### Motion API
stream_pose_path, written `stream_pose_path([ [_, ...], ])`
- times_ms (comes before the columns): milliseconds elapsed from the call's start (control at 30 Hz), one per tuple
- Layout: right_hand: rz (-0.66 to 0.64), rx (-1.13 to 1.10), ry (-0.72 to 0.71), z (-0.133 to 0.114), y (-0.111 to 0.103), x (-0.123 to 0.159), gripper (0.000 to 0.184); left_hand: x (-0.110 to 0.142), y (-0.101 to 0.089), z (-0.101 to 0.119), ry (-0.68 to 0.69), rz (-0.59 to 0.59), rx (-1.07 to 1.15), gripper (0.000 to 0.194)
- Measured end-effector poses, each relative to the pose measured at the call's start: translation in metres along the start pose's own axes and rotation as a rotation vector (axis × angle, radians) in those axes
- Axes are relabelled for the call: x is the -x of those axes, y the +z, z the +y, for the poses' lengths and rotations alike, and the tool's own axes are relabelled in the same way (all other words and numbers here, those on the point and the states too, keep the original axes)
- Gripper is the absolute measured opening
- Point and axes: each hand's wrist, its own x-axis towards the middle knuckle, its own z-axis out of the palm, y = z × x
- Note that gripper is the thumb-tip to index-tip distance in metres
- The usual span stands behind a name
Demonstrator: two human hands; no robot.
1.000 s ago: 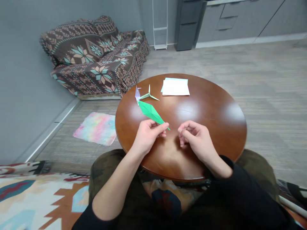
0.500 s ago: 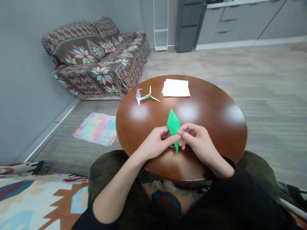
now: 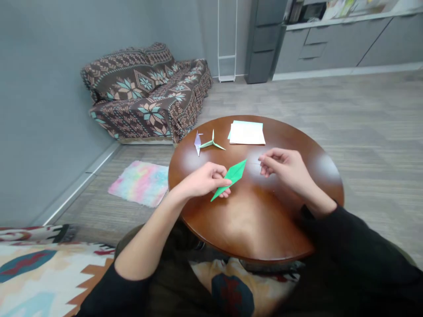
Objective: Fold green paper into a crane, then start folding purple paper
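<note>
My left hand [image 3: 214, 180] pinches a folded green paper [image 3: 235, 173] between thumb and fingers. The paper is a narrow diamond, tilted so that one point aims up and to the right and the other down and to the left. Off to the right, apart from the paper, my right hand [image 3: 280, 163] hovers over the table with its fingers curled and the thumb and index tips together. I see nothing held in it. Beyond my left hand lie a purple folded paper crane [image 3: 197, 143] and a pale green folded paper piece [image 3: 213, 143] with several thin points.
The round brown table [image 3: 244, 229] stands before my knees. Near its far edge lies a stack of paper sheets [image 3: 247, 133], white on top. A patterned covered sofa [image 3: 148, 97] and a pastel rug [image 3: 140, 182] are to the left, grey cabinets [image 3: 330, 48] at the back.
My right hand has let go of the green paper and moved away to the right. My left hand has shifted left and turned the paper to a slant. The camera view has shifted slightly.
</note>
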Motion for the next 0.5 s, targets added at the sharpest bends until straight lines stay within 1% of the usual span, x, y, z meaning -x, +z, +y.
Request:
stream_pose_path([
  [33, 0.025, 0.063, -0.079, 0.000, -0.004, -0.008, 0.029, -0.003, -0.007, 0.002, -0.003, -0.026, -0.032, 0.029],
  [67, 0.009, 0.109, -0.147, 0.001, -0.005, -0.015, 0.026, -0.006, -0.011, 0.003, -0.006, -0.047, -0.059, 0.026],
  [100, -0.066, 0.137, -0.182, 0.002, -0.004, -0.019, 0.025, -0.010, -0.014, 0.004, -0.007, -0.065, -0.079, 0.023],
  [167, -0.228, 0.109, -0.167, 0.004, 0.002, -0.022, 0.025, -0.019, -0.014, 0.003, 0.000, -0.089, -0.101, 0.020],
  [233, -0.332, 0.108, -0.120, 0.008, 0.011, -0.021, 0.023, -0.028, -0.011, 0.001, 0.015, -0.093, -0.103, 0.021],
  [367, -0.246, 0.094, -0.118, 0.018, 0.018, -0.016, 0.018, -0.042, -0.005, -0.006, 0.061, -0.055, -0.089, 0.021],
  [433, -0.203, 0.170, -0.174, 0.021, 0.017, -0.015, 0.012, -0.045, -0.004, -0.010, 0.064, -0.025, -0.070, 0.022],
  [500, -0.172, 0.285, -0.261, 0.022, 0.016, -0.015, 0.009, -0.045, -0.003, -0.015, 0.056, 0.016, -0.048, 0.024],
])
